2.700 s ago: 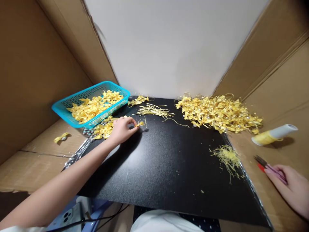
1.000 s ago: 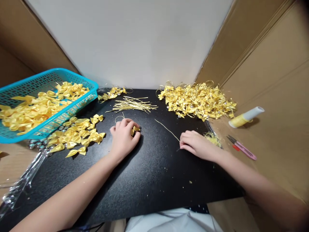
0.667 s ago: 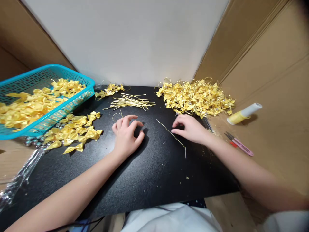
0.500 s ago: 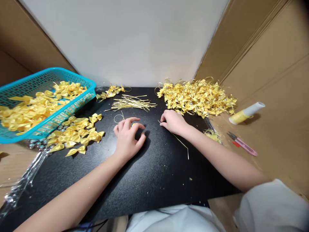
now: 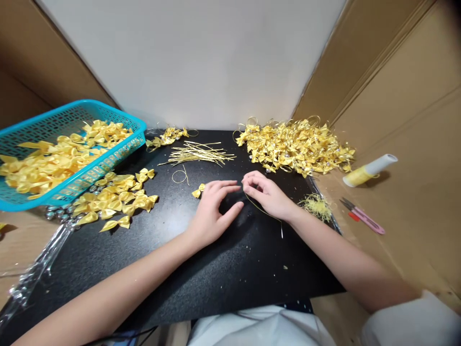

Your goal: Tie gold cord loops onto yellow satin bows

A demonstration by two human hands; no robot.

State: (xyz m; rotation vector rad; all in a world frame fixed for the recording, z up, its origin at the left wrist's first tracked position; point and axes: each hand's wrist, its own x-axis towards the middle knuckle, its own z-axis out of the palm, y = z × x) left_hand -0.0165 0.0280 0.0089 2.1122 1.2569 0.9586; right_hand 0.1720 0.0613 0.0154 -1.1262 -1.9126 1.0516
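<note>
My right hand (image 5: 268, 194) pinches a thin gold cord (image 5: 261, 210) near one end, and the cord trails toward me over the black table. At its far end hangs a slim silver needle (image 5: 282, 232). My left hand (image 5: 215, 211) holds nothing, thumb and fingers apart, its fingertips close to the right hand's pinch. Partly behind the left hand lies a yellow ribbon bow (image 5: 198, 191). A looped gold cord (image 5: 179, 176) rests farther left, in front of a bundle of cut gold cords (image 5: 200, 154).
A blue basket (image 5: 118, 154) of yellow bows stands left, with loose bows (image 5: 126, 197) and silver bells (image 5: 59, 214) before it. Finished-looking bows with loops (image 5: 295, 146) pile up back right. Pink thread snips (image 5: 363, 218), a thread tube (image 5: 370, 170) and thread scraps (image 5: 317, 206) lie right.
My left hand has moved right, away from the looped cord and toward my right hand, uncovering the bow. My right hand has turned, still pinching the gold cord.
</note>
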